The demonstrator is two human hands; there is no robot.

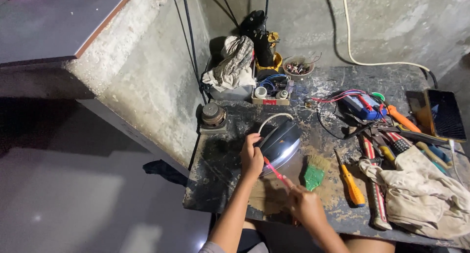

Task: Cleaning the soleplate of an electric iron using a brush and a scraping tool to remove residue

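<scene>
While left hand (pixel 251 157) steadies the iron (pixel 280 144), right hand (pixel 304 204) fingers grip a red screwdriver (pixel 275 171)

two hands (pixel 252 157), one brush (pixel 315 172), one iron (pixel 279 144)

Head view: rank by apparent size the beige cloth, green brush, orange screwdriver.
1. beige cloth, by far the largest.
2. orange screwdriver and green brush: too alike to rank; the screwdriver looks longer, the brush wider.

Glossy metal housing (pixel 281 145) — rough, scuffed worktop (pixel 220 169) — crumpled cloth (pixel 421 194)
</scene>
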